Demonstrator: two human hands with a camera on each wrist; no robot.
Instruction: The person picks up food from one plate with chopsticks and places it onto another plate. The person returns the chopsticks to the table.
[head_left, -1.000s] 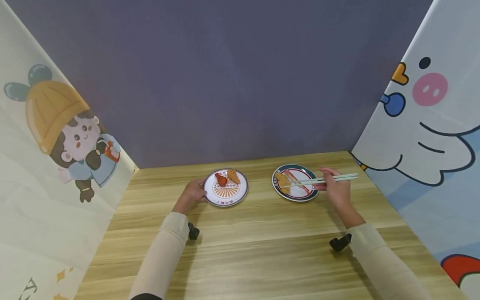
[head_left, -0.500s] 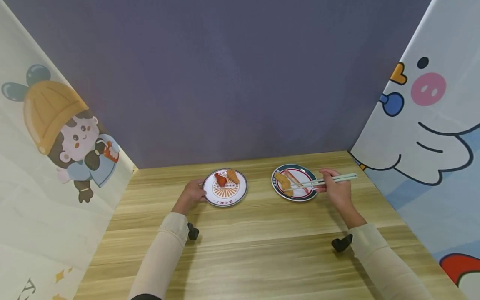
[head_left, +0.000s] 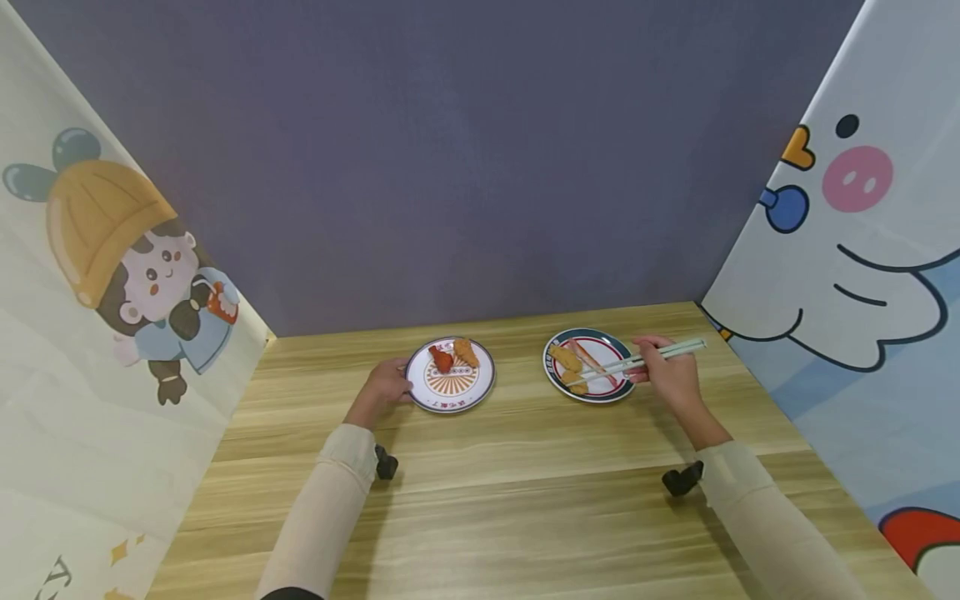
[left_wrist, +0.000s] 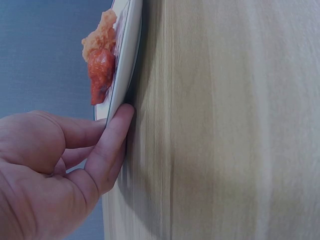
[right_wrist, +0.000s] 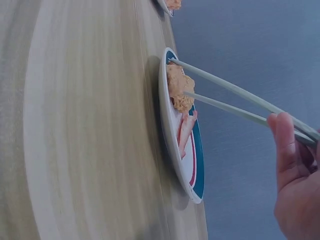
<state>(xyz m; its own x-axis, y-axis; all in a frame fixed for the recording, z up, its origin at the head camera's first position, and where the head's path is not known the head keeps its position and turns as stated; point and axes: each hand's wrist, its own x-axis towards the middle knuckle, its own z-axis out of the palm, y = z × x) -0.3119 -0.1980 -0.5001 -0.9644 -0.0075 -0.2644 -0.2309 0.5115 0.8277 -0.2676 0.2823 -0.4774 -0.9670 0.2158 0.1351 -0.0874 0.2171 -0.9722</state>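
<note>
My left hand (head_left: pixel 388 382) grips the left rim of a white patterned plate (head_left: pixel 446 400), with fingers under its edge in the left wrist view. That plate bears a glossy red chicken drumstick (left_wrist: pixel 101 72) and a crumbed fried chicken piece (left_wrist: pixel 102 35). On the right, my right hand (head_left: pixel 672 379) holds pale green chopsticks (head_left: pixel 678 348). Their parted tips lie at golden fried pieces (right_wrist: pixel 179 87) on a teal-rimmed plate (right_wrist: pixel 199 175); one tip overlaps a piece, the other is near the rim. A red-and-white crab stick (right_wrist: pixel 186 132) lies beside them.
Both plates stand near the back of a wood-grain table (head_left: pixel 510 500), in front of a grey-blue panel (head_left: pixel 480 167). White walls with cartoon prints (head_left: pixel 112 225) flank the table on both sides. A dark wrist device (head_left: pixel 682 479) sits at each cuff.
The chopstick tips have shifted down and toward the front of the right plate, and the golden pieces now look more separated. The left hand and its plate have stayed put.
</note>
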